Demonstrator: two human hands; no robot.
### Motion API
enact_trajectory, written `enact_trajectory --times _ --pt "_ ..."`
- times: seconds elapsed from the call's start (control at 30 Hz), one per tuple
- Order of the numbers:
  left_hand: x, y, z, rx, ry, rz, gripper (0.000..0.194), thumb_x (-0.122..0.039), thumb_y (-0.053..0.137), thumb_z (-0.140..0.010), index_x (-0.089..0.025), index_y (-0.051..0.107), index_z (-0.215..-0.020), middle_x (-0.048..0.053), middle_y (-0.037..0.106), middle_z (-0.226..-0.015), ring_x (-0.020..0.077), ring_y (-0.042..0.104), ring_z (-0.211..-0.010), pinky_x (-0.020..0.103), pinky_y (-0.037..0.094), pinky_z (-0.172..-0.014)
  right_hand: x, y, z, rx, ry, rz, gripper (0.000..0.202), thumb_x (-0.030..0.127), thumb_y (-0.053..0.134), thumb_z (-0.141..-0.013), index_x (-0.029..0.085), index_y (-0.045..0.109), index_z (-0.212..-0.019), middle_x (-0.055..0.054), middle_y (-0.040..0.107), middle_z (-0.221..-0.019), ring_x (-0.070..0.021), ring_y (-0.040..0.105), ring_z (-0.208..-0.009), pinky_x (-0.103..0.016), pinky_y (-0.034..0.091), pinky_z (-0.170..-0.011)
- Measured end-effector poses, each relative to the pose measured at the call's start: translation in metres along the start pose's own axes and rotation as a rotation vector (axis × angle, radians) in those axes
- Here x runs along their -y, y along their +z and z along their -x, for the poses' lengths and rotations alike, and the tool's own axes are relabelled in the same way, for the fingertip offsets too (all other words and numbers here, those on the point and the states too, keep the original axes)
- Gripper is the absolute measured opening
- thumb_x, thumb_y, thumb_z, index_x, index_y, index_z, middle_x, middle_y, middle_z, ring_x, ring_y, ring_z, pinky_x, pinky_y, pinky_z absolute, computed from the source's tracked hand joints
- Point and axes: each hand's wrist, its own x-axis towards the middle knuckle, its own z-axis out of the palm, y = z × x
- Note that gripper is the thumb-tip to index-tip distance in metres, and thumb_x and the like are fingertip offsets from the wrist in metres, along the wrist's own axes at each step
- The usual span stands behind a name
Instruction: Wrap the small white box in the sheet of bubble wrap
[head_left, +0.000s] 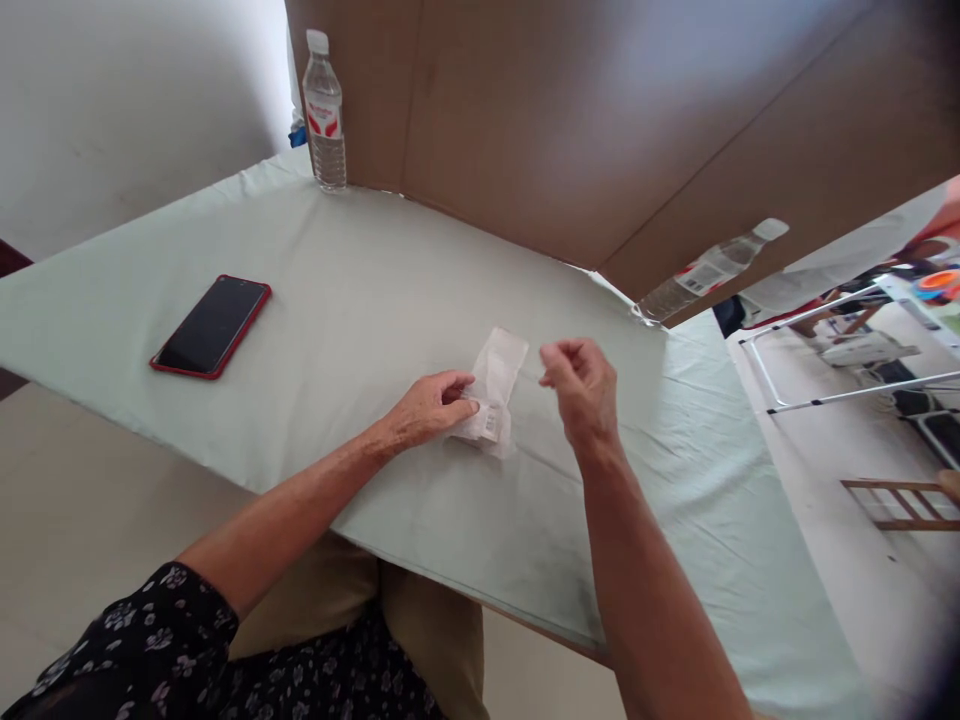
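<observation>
A small, crumpled white translucent plastic packet lies on the pale green tablecloth, with a barcode label on its lower part. My left hand grips the packet's lower left side, the thumb pressing on top near the barcode. What is inside the packet is hard to make out. To the right of the packet, apart from it, my right hand is raised with its fingers curled together. Whether anything small sits between those fingertips is hidden.
A phone in a red case lies at the left. One water bottle stands at the back left, another bottle at the right, both against a brown cardboard panel. Beyond the table's right edge are a white metal frame and a wooden rack.
</observation>
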Motion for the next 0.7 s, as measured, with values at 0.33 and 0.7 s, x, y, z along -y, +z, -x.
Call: enact_trajectory --times 0.33,0.7 --pt "0.004 0.004 -0.003 -0.231 0.165 -0.302 0.014 -0.031 0.058 -0.074 -0.018 0.060 -0.073 0.007 0.066 -0.104 0.0160 0.061 -0.081 0.033 0.054 -0.079 -0.012 -0.003 0.046 0.129 0.098 0.170 0.020 0.035 0.051 -0.078 0.021 0.058 -0.066 0.000 0.060 -0.061 -0.0152 0.052 -0.059 -0.029 0.039 -0.060" --pt "0.013 -0.020 -0.006 -0.561 0.123 -0.773 0.004 -0.019 0.059 -0.069 -0.021 0.056 -0.066 0.008 0.064 -0.087 0.0293 0.056 -0.093 0.051 0.047 -0.090 -0.045 -0.032 0.035 0.073 0.223 0.433 0.017 0.031 0.062 -0.071 0.023 0.057 -0.057 0.000 0.059 -0.056 -0.0161 0.048 -0.053 -0.030 0.038 -0.056"
